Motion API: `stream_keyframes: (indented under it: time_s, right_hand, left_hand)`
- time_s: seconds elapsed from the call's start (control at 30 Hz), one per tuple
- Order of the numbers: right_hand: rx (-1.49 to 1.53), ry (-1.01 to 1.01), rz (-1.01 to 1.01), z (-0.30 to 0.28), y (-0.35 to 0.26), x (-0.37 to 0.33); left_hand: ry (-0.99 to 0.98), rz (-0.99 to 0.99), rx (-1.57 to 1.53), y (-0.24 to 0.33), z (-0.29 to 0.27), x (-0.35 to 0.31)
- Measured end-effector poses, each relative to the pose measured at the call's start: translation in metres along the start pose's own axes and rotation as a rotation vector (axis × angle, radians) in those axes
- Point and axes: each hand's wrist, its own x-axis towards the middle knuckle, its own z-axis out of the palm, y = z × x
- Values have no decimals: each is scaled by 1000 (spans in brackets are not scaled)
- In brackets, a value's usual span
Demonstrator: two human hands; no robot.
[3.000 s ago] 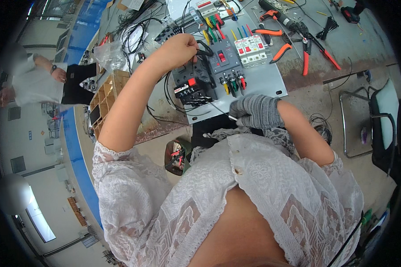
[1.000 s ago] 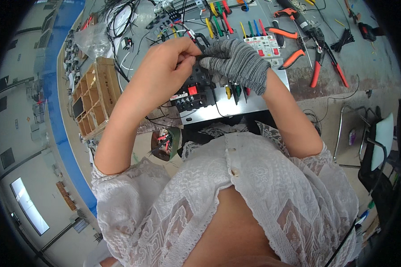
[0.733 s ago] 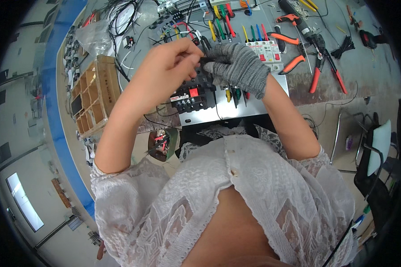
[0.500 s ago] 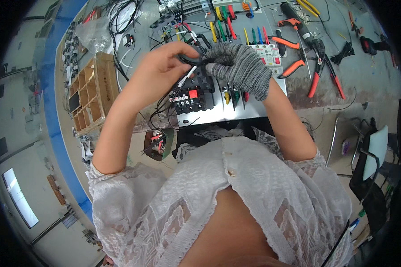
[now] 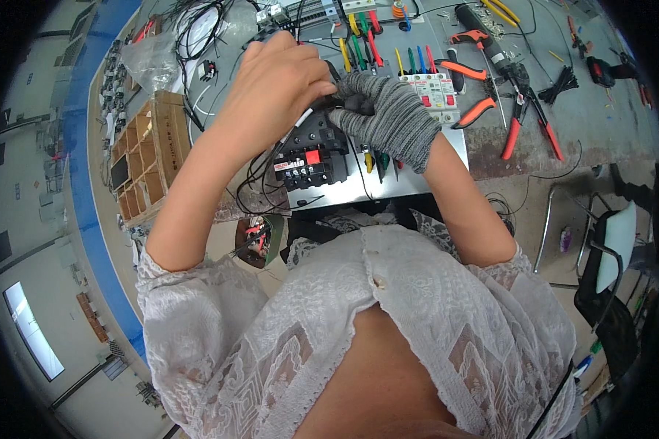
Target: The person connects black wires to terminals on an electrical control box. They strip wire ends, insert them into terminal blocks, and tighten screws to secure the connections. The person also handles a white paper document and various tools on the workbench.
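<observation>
My bare left hand (image 5: 280, 88) is above the wiring panel, fingers curled in and pressed together by the black wires. My right hand (image 5: 388, 117), in a grey knitted glove, is closed beside it on the black wires (image 5: 337, 99); the fingertips of both hands are partly hidden. Below the hands a black relay block (image 5: 304, 170) with a red square sits on the bare metal plate (image 5: 410, 186). Loose black wires with white sleeves (image 5: 293, 132) hang to its left. A white breaker (image 5: 432, 95) stands right of the glove, below several coloured wire ends (image 5: 417, 58).
On the right lie orange-handled pliers (image 5: 476, 113), a red-handled cutter (image 5: 516, 121) and a black wire bundle (image 5: 559, 85). A wooden compartment box (image 5: 170, 139) stands on the left, near a clear plastic bag (image 5: 150, 62). Below the bench edge is a bin (image 5: 273, 238); a chair (image 5: 613, 249) is at right.
My left hand has moved up and turned, its back now showing and hiding more of the wires. My right hand stays nearly in place, with its grip close to the same wires.
</observation>
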Motion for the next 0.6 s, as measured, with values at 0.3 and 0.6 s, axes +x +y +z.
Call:
stream_keyframes:
  time_s: [0.3, 0.6]
  right_hand:
    - [93, 185, -192, 10, 1, 8]
    - [727, 58, 62, 2, 2, 7]
  left_hand:
    - [-184, -158, -255, 0, -18, 20]
    - [490, -52, -202, 32, -37, 2]
